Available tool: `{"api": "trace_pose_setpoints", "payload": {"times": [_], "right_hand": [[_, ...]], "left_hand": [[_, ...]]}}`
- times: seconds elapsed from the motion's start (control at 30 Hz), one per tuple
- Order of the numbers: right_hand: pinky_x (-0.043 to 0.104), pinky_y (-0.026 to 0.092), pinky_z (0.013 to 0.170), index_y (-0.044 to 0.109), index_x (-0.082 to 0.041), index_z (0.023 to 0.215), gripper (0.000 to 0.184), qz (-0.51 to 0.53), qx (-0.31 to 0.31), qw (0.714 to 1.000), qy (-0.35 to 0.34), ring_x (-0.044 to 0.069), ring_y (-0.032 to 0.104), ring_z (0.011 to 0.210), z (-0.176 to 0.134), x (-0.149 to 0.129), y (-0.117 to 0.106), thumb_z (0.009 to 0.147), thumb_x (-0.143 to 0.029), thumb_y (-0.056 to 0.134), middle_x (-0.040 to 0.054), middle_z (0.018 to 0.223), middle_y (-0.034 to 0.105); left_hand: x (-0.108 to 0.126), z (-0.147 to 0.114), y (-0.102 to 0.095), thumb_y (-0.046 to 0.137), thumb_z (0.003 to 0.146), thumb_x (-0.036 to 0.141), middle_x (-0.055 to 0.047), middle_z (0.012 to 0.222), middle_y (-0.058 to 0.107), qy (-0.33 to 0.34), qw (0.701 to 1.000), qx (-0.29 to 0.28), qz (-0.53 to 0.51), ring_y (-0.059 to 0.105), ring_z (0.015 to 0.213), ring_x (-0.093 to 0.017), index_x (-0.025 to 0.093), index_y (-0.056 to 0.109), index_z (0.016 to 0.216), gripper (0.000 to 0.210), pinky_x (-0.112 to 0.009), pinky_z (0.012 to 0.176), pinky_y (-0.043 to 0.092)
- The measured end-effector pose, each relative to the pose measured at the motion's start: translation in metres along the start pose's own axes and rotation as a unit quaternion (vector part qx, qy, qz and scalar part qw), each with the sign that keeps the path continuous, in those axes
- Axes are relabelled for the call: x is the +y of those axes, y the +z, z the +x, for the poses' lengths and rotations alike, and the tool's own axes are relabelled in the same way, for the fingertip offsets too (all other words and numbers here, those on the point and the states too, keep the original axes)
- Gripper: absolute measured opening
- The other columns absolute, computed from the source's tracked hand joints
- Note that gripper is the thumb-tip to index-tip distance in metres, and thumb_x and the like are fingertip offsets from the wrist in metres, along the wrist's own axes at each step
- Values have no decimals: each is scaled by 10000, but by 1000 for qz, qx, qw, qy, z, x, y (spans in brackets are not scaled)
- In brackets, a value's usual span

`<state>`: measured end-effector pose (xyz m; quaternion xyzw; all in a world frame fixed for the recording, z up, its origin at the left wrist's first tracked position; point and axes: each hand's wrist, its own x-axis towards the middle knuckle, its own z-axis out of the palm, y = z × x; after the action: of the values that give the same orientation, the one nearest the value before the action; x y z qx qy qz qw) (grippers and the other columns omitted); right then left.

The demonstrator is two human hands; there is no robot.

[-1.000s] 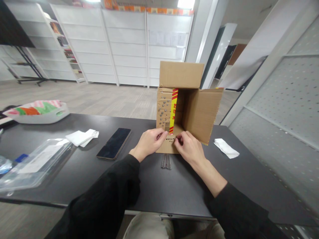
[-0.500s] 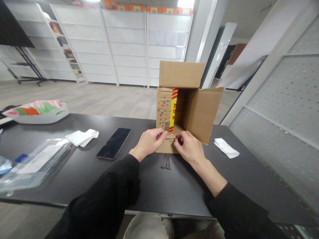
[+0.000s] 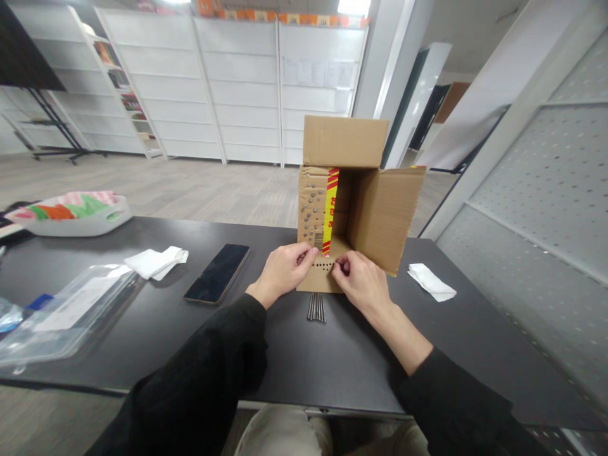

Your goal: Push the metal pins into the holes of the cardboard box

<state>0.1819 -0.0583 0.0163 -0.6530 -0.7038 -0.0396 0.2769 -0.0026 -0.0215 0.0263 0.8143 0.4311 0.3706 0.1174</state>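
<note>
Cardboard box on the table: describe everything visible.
The box is brown, corrugated-looking cardboard, standing on the dark table with its opening facing the camera. The upper flap stands up, the right flap is angled outward, and the lower flap, marked with dark dots, extends forward. The left panel bears grey round spots, a barcode and yellow-and-red tape. The left hand and right hand are at the lower flap; exact contact is unclear.
</note>
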Motion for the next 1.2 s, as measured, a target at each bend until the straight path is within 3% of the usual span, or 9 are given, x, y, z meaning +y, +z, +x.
{"api": "trace_pose_setpoints", "payload": {"times": [0.73,1.2], "right_hand": [[263,288,560,567,-209,843,67,4,-13,1000,-1,174,614,700,-1,-1,-2,839,-266,531,21,837,679],[253,352,568,598,-205,804,140,68,57,996,-9,165,622,662,-2,-2,-4,837,-332,551,11,735,677]], "left_hand": [[0,0,-1,431,939,427,10,594,535,-29,999,31,11,425,528,-100,178,584,685,388,-238,549,307],[-1,0,-1,423,941,436,8,595,529,-28,999,31,13,428,534,-101,178,579,691,392,-235,550,305]]}}
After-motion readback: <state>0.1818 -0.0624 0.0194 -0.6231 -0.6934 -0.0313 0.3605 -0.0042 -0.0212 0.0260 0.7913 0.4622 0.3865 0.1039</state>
